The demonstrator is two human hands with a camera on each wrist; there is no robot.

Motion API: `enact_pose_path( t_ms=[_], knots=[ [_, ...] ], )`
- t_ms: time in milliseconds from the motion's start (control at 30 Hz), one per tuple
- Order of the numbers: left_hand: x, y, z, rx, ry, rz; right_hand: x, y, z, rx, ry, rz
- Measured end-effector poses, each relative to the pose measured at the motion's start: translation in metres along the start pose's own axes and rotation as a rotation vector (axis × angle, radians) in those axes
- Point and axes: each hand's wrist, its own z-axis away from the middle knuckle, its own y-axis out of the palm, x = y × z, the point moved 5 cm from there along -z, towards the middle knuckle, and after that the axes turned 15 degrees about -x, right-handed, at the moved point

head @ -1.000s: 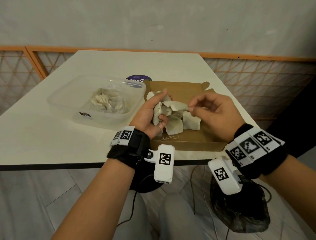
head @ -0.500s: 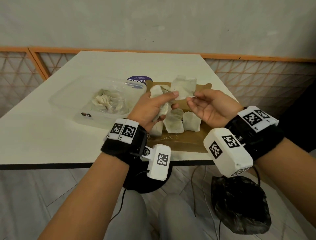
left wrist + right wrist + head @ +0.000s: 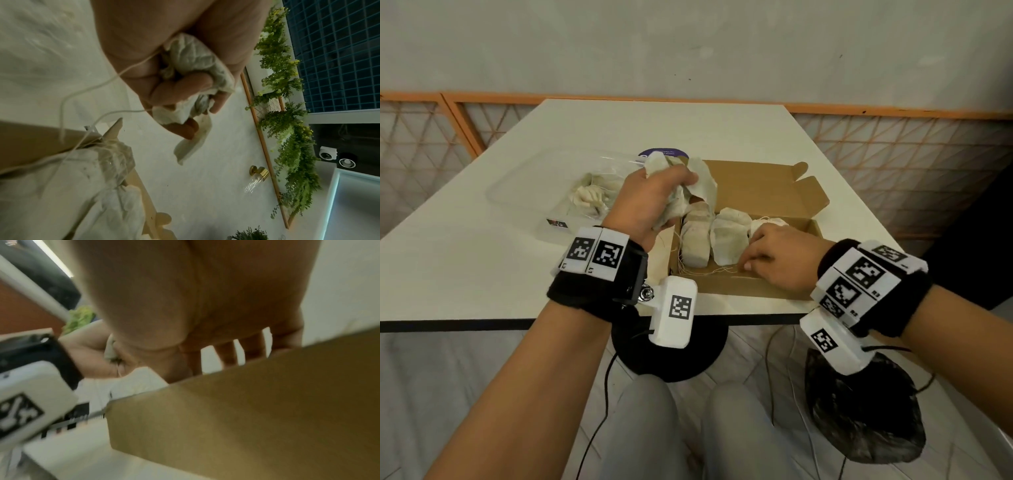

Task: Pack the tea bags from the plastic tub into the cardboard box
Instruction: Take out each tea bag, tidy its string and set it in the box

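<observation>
My left hand [image 3: 654, 198] hovers over the left end of the open cardboard box [image 3: 774, 192] and grips a crumpled bunch of tea bags [image 3: 698, 185]. The left wrist view shows my fingers [image 3: 179, 87] curled round the bunch [image 3: 191, 55], strings trailing to the box [image 3: 30, 134]. Tea bags [image 3: 729, 236] stand side by side in the box. My right hand [image 3: 748, 262] reaches down into the box's right part, fingers fairly straight, over another tea bag [image 3: 767, 222]. The box wall [image 3: 246, 410] hides those fingertips. The clear plastic tub [image 3: 524, 192] on the left holds more tea bags [image 3: 589, 198].
A purple round label [image 3: 664, 154] shows behind the tub. The white table's front edge [image 3: 482, 323] runs just below my wrists. A black bag [image 3: 866, 411] lies on the floor at the right. An orange lattice railing [image 3: 893, 154] surrounds the table.
My right hand took one tea bag from the left hand's bunch, lifted it, then went down with it into the right part of the box. My left hand moved up and back slightly.
</observation>
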Motion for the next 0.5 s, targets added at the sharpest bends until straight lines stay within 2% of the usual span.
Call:
enact_pose_path(
  t_ms=[167,333,433,500],
  knots=[
    [0.001,-0.001,-0.002,0.01,-0.003,0.037,-0.004,0.004,-0.005,0.034,0.113,-0.344],
    [-0.002,-0.002,-0.001,0.018,0.027,0.07,-0.017,-0.01,-0.004,-0.206,0.29,-0.783],
    [-0.001,-0.001,-0.001,0.023,0.031,0.073,-0.017,-0.037,-0.002,-0.297,0.218,-0.897],
    [0.001,0.001,-0.003,0.03,0.032,0.076,-0.012,-0.055,0.001,-0.334,0.14,-0.852]
  ],
)
